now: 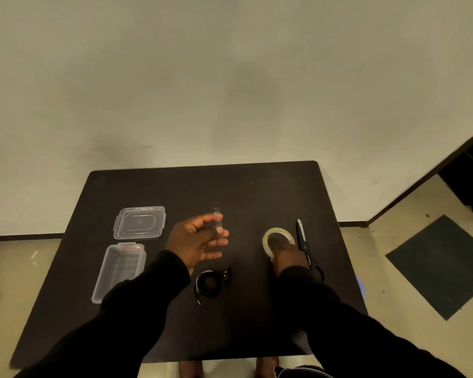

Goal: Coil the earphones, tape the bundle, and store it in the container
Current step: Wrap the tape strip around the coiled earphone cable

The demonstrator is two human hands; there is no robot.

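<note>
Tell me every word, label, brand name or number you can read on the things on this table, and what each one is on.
None can be read.
Scissors: the dark handle shows no mark.
Tape roll: plain, no print visible.
Container and lid: clear plastic; any moulded marks are too faint to tell.
Coiled earphones: too small and dark to show lettering.

Dim, warm, yellowish light is washing the scene; the dark table point(175, 186) is swallowing detail. Wide-angle distortion is bending the edges toward 3 and 9 o'clock, and the left hand point(195, 240) is blurring softly.
</note>
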